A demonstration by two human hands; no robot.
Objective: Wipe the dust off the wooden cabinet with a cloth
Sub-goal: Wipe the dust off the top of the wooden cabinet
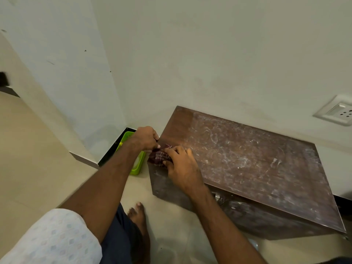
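Head view: both hands, left hand (145, 138) and right hand (182, 166), grip cloth (159, 158) on cabinet (247, 161).

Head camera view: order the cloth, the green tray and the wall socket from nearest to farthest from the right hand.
1. cloth, gripped by the right hand at the left end of the cabinet.
2. green tray, on the floor just left of the cabinet.
3. wall socket, on the wall far to the right.
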